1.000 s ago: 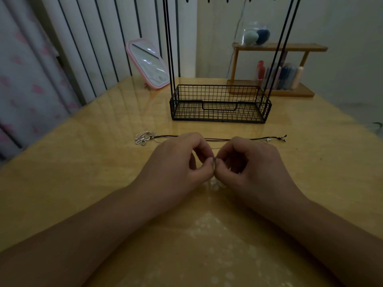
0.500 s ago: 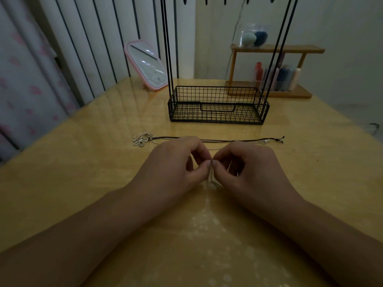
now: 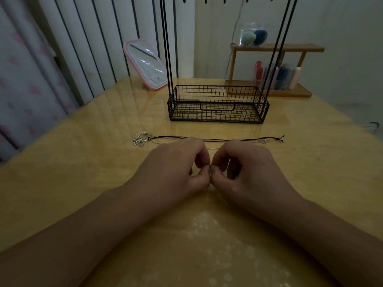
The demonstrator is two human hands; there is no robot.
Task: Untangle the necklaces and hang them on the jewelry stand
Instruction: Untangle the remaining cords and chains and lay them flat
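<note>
Both hands meet near the middle of the table (image 3: 62, 183), fingers curled inward. Left hand (image 3: 176, 168) and right hand (image 3: 246, 168) press thumb and fingertips together at one spot, each pinching something very small and pale between them; it looks like a fine silver chain or its clasp, though the dim light and the fingers hide most of it. A faint pale glint shows on the wood just below the fingertips.

Just beyond the knuckles, toward the far edge, a dark cord necklace (image 3: 217, 139) lies stretched out straight, parallel to that edge, with a silver looped pendant (image 3: 142, 138) at its left end and a small knotted end on the right. A thin silver strand runs alongside it; whether the two are crossed or merely side by side I cannot tell.

Behind it stands the jewelry stand (image 3: 217, 104), a black wire basket with tall rods rising out of frame; no necklace shows on it. A pink mirror (image 3: 146, 63) and a wooden shelf (image 3: 273, 48) sit along the far edge.

By my reading, the untangling step is in hand. Next would come a gentle pull apart at the pinched point, with little force, since so thin a chain could tighten into a knot.
</note>
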